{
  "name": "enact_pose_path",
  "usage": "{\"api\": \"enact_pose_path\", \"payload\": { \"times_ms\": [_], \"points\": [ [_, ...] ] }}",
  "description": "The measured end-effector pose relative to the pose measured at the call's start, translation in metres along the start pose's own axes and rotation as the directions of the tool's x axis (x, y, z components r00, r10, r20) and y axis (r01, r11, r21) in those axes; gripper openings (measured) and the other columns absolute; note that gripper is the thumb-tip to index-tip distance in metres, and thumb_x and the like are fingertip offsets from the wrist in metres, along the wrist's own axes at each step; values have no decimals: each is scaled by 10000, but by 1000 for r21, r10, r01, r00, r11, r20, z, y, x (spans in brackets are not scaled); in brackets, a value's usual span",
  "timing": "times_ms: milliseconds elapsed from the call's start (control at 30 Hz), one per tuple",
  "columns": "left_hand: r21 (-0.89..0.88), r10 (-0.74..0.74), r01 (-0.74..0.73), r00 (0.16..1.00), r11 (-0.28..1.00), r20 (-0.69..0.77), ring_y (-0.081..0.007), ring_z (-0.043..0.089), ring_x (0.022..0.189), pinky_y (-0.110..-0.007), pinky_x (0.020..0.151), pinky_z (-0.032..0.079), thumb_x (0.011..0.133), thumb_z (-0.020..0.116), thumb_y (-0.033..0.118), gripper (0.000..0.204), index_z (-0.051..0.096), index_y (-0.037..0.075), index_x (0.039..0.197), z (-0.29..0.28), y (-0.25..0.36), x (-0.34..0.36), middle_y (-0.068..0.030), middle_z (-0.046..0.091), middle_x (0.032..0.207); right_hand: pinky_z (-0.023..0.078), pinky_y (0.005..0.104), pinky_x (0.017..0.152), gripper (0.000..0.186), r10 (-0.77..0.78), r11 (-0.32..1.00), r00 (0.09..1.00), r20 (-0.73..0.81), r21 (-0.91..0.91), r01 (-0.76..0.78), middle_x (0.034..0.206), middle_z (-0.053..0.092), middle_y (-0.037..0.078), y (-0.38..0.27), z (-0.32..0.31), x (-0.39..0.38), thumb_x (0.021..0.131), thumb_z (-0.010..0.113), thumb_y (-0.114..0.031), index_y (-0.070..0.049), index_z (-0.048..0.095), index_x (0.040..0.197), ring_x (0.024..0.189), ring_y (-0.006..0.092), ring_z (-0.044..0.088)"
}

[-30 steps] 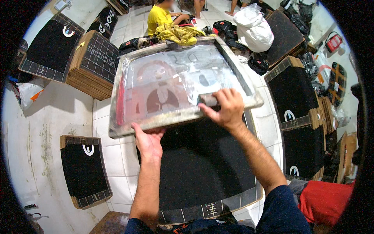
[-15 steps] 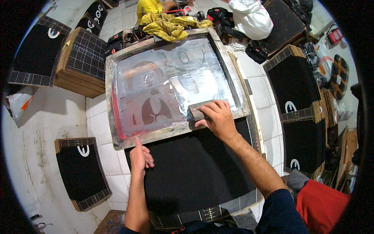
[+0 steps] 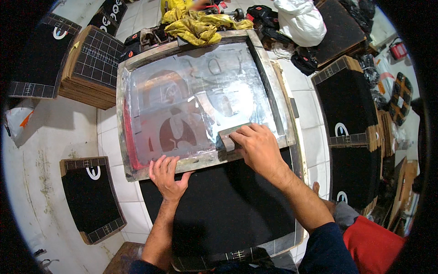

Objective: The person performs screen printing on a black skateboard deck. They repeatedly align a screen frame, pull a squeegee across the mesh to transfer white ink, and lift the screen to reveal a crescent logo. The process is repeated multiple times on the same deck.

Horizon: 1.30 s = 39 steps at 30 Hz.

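Note:
A screen printing frame (image 3: 283, 105) with stencil shapes and red ink along its left side lies over a black board (image 3: 214, 205) with a gridded edge. My left hand (image 3: 169, 178) rests with spread fingers on the frame's near-left edge. My right hand (image 3: 255, 150) grips a squeegee (image 3: 228, 140) on the mesh at the near-right corner, its fingers curled over the squeegee's top.
Stacked boards stand left (image 3: 86, 91) and right (image 3: 346, 105); another board (image 3: 91, 201) is at lower left. Yellow cloth (image 3: 194, 29), black bags and a white sack (image 3: 299, 23) lie behind the frame. A person's red-clothed part (image 3: 369, 242) shows at lower right.
The frame has come down toward me, lying lower on the board. My left hand left its edge and is now back on it, fingers spread. My right hand moved lower with the squeegee.

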<state>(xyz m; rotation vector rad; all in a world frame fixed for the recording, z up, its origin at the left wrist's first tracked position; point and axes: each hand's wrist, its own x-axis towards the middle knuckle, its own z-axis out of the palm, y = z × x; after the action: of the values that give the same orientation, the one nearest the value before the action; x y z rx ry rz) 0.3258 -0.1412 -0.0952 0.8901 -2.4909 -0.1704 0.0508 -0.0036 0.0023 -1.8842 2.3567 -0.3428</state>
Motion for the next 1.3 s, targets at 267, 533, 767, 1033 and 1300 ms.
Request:
{"api": "enact_pose_path", "payload": {
  "times_ms": [267,533,767,1033,1300],
  "points": [
    [4,27,-27,1000,1000,-16,-259,556,1232,-563,1177,262,699,889,381,615,698,127,1226,-1,0,2,-39,642,1166,465,427,925,215,-19,998,975,-222,53,31,988,664,60,6,4,12,834,682,-67,-100,677,1046,993,264,630],
    [26,31,-30,999,999,-21,-258,553,1214,-561,1171,262,708,882,359,591,696,124,1217,1,-2,0,-42,639,1165,436,442,939,226,-8,998,997,-72,-57,4,929,673,43,18,-4,45,821,701,-33,-109,657,1029,956,253,656],
    [-1,18,-18,1000,1000,-25,-271,572,1173,-549,1167,277,695,880,325,578,695,112,1199,-3,1,2,-43,646,1143,429,447,943,256,57,996,996,-75,-67,-62,926,685,32,19,-20,57,811,740,-33,-133,676,1037,963,249,669],
    [-1,12,-12,999,1000,-32,-278,577,1171,-543,1165,283,706,854,337,565,693,110,1198,-2,2,3,-48,646,1146,393,455,802,263,-1,1000,995,-104,-10,0,849,701,49,18,-46,48,740,709,-1,-132,664,963,884,279,673],
    [-24,-23,23,1000,999,7,-279,581,1171,-549,1171,280,712,844,330,548,698,105,1190,-4,2,3,-54,647,1141,411,458,931,337,46,998,987,154,-38,-41,936,708,20,13,-13,31,769,846,-115,-127,680,1063,960,215,660]
  ]
}}
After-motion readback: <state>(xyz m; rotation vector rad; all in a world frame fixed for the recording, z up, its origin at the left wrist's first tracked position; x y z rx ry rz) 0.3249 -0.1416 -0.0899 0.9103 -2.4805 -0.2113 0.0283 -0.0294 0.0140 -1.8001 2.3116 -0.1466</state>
